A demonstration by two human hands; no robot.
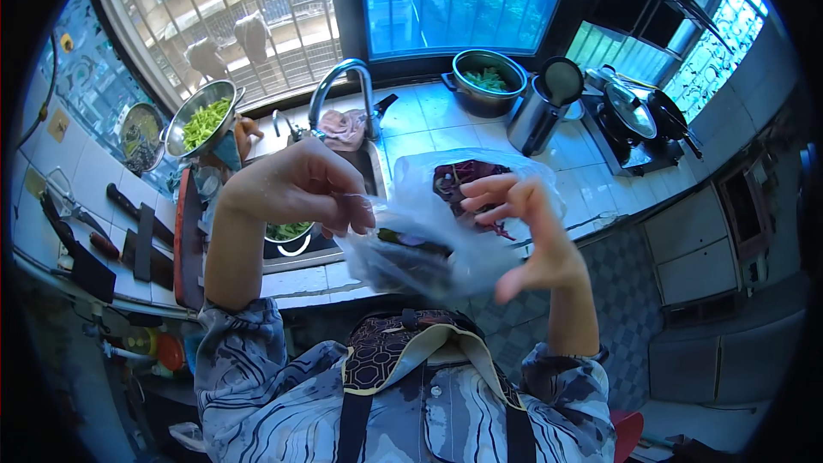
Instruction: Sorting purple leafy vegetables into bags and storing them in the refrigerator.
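Note:
My left hand is closed in a pinch on the edge of a thin clear plastic bag. The bag hangs in front of my chest, with something dark inside that I cannot make out. On the bag's other side is my right hand, its fingers curved and spread apart, with nothing plainly gripped; whether a fingertip touches the plastic I cannot tell. Just behind, a second clear bag lies on the tiled counter, around dark red-purple leafy vegetables that are partly covered by plastic.
A sink with a curved metal tap lies behind my left hand. A colander of green vegetables stands at the left, near wall-hung knives. Farther back are a pot of greens, a metal kettle and a stove.

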